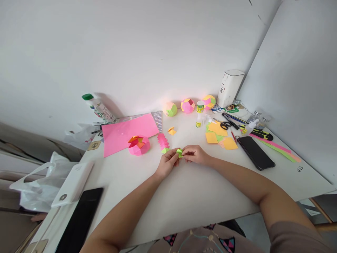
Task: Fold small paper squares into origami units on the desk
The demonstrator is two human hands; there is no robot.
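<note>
One green folded-paper piece [179, 153] over the bench [200, 191], pinched by left grip [167, 161] and right grip [196, 154]; from it, one pink paper bowl [139, 148] at nine o'clock, three paper balls [187, 106] around twelve, one scissors [225, 125] at two.

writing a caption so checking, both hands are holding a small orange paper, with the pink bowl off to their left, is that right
The colour is wrong: the small paper held by the left hand and right hand is green, as the head view shows. The pink bowl is indeed to their left.
</note>
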